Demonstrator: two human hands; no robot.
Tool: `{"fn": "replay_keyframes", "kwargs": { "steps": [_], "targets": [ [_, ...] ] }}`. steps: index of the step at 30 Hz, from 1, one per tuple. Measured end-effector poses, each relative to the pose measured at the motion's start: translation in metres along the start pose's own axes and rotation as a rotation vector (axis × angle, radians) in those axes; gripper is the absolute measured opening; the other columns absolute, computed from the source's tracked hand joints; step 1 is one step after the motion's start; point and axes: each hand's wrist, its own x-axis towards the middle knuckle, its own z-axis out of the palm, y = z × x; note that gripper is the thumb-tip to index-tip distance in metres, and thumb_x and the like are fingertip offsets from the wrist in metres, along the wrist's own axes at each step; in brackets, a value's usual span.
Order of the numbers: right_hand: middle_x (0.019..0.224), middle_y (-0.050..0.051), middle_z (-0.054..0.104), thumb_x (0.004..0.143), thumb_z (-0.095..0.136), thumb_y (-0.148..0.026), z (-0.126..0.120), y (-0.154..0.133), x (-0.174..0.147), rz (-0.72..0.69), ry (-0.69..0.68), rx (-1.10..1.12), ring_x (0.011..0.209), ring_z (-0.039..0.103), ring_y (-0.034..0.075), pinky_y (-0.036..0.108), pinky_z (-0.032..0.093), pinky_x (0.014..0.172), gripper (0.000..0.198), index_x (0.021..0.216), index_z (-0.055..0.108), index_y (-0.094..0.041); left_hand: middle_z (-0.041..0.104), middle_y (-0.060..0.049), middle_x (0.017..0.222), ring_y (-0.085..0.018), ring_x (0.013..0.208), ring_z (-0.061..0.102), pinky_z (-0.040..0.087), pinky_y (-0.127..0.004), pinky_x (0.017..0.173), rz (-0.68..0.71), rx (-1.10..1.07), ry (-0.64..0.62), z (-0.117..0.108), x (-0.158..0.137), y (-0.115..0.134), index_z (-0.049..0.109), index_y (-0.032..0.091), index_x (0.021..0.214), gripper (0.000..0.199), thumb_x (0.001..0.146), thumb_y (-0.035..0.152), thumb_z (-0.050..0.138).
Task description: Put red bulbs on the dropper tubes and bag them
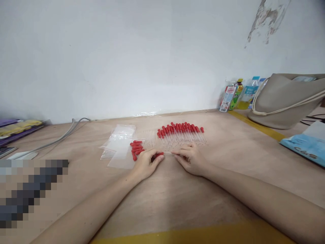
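Note:
Between thumb and fingers, my left hand (147, 163) grips a red rubber bulb (159, 154). A thin clear dropper tube (168, 153) runs from the bulb's mouth to my right hand (190, 158), whose fingertips pinch it. How far the tube sits inside the bulb is hidden. Loose red bulbs (136, 147) lie left of my left hand. Behind the hands several bare clear tubes (149, 138) lie side by side. To their right is a row of droppers (184, 131), red bulbs at the far end and clear tips toward me.
Clear plastic bags (121, 137) lie left of the bulbs. A grey cable (56, 140) crosses the far left. At the back right stand a carton (228, 98), bottles (247, 95) and a beige bag (279, 101). A blue packet (304, 147) lies at the right edge.

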Motion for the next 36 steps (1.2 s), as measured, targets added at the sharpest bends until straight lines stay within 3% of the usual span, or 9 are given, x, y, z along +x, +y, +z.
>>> {"fn": "replay_keyframes", "kwargs": {
  "steps": [8, 13, 18, 25, 31, 36],
  "targets": [
    [0.075, 0.002, 0.066, 0.084, 0.049, -0.027, 0.003, 0.002, 0.003, -0.021, -0.021, 0.051, 0.068, 0.057, 0.012, 0.030, 0.033, 0.072, 0.018, 0.092, 0.065, -0.021, 0.064, -0.002, 0.077, -0.014, 0.070, 0.057, 0.043, -0.025, 0.065, 0.070, -0.065, 0.047, -0.001, 0.000, -0.001, 0.062, 0.019, 0.085, 0.017, 0.085, 0.028, 0.047],
    [0.077, 0.003, 0.065, 0.085, 0.046, -0.026, 0.002, 0.010, 0.008, -0.148, -0.059, 0.023, 0.069, 0.056, 0.012, 0.029, 0.033, 0.069, 0.022, 0.096, 0.065, -0.021, 0.063, -0.002, 0.079, -0.014, 0.072, 0.057, 0.044, -0.025, 0.065, 0.094, -0.097, 0.009, -0.002, -0.001, -0.004, 0.062, 0.018, 0.086, 0.018, 0.085, 0.028, 0.047],
    [0.075, 0.002, 0.063, 0.086, 0.044, -0.027, 0.000, 0.014, 0.009, -0.241, -0.065, -0.118, 0.065, 0.052, 0.012, 0.028, 0.028, 0.065, 0.023, 0.095, 0.065, -0.024, 0.062, -0.004, 0.076, -0.014, 0.070, 0.056, 0.044, -0.026, 0.066, 0.147, -0.008, -0.059, -0.001, -0.004, -0.003, 0.063, 0.018, 0.086, 0.020, 0.085, 0.029, 0.046],
    [0.069, 0.004, 0.059, 0.087, 0.040, -0.024, -0.001, 0.006, 0.009, -0.285, -0.012, -0.210, 0.066, 0.050, 0.013, 0.029, 0.032, 0.064, 0.024, 0.085, 0.063, -0.017, 0.063, -0.005, 0.081, -0.014, 0.073, 0.058, 0.045, -0.026, 0.068, 0.245, 0.087, -0.011, 0.000, -0.003, -0.005, 0.061, 0.017, 0.092, 0.021, 0.086, 0.030, 0.045],
    [0.094, 0.007, 0.064, 0.085, 0.043, -0.019, 0.004, 0.007, 0.008, -0.327, 0.086, -0.162, 0.097, 0.053, 0.019, 0.033, 0.043, 0.082, 0.020, 0.093, 0.061, -0.017, 0.063, -0.005, 0.105, -0.021, 0.109, 0.051, 0.038, -0.036, 0.089, 0.337, 0.176, 0.030, -0.005, 0.001, -0.011, 0.061, 0.021, 0.095, 0.017, 0.084, 0.028, 0.049],
    [0.095, 0.006, 0.066, 0.085, 0.042, -0.017, 0.007, 0.006, 0.008, -0.346, 0.059, -0.110, 0.095, 0.058, 0.017, 0.035, 0.044, 0.088, 0.021, 0.093, 0.061, -0.018, 0.067, -0.003, 0.092, -0.018, 0.099, 0.058, 0.040, -0.033, 0.084, 0.320, 0.066, -0.025, -0.003, 0.001, -0.009, 0.058, 0.020, 0.094, 0.015, 0.085, 0.024, 0.047]
  ]
}}
